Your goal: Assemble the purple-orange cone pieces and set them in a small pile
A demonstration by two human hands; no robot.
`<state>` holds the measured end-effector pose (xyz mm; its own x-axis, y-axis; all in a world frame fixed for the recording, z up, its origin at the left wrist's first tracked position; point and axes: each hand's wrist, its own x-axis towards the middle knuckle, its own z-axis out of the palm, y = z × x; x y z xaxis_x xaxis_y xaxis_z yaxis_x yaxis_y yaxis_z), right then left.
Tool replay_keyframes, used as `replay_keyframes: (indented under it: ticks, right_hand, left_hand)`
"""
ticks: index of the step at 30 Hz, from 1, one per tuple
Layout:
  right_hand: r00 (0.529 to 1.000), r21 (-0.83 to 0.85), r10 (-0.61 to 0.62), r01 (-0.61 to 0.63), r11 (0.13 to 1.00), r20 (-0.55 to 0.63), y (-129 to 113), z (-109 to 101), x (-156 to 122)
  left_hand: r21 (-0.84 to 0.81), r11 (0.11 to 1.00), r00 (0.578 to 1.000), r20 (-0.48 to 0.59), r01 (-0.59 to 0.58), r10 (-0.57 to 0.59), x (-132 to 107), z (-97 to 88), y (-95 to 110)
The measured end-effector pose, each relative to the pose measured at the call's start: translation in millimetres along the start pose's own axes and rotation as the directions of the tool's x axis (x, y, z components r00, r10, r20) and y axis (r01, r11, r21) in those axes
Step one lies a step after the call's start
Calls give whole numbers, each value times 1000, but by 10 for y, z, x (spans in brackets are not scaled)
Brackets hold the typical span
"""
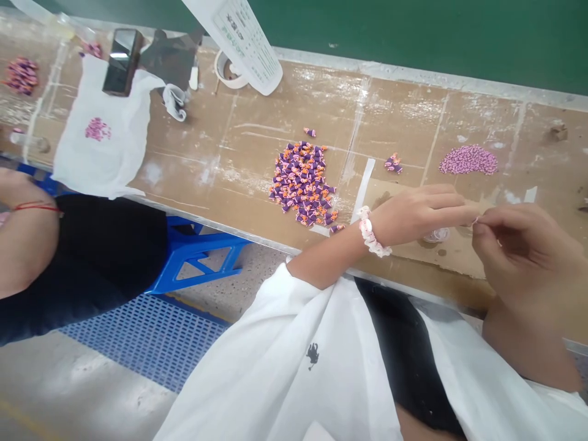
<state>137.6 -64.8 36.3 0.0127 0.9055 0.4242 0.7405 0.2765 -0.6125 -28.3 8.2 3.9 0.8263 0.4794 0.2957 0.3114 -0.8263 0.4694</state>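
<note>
My left hand (420,211), with a beaded bracelet at the wrist, reaches right with its fingers pressed together. My right hand (519,245) faces it with thumb and fingers pinched. Both hands meet on a tiny pale piece (475,220) that is too small to name. A pile of small purple and orange pieces (303,184) lies on the worn brown table (220,159) to the left of my hands. A heap of pink pieces (468,160) lies beyond my hands. A small clear round object (436,235) rests under my left fingers.
A white cloth (108,138) carries a dark phone (122,61) and a pink cluster (97,129). Another person in dark clothes (68,263) sits at the left on a blue stool (193,251). A tape roll (228,68) and a white labelled object (243,40) lie at the back.
</note>
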Motion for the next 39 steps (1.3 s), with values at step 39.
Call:
replay_keyframes:
  ticks: [39]
  right_hand:
    - [980,-243,-191,171,955,-62,279,103,100]
  left_hand:
    - [-22,192,156,-499,981,-853,-547,-316,-1166]
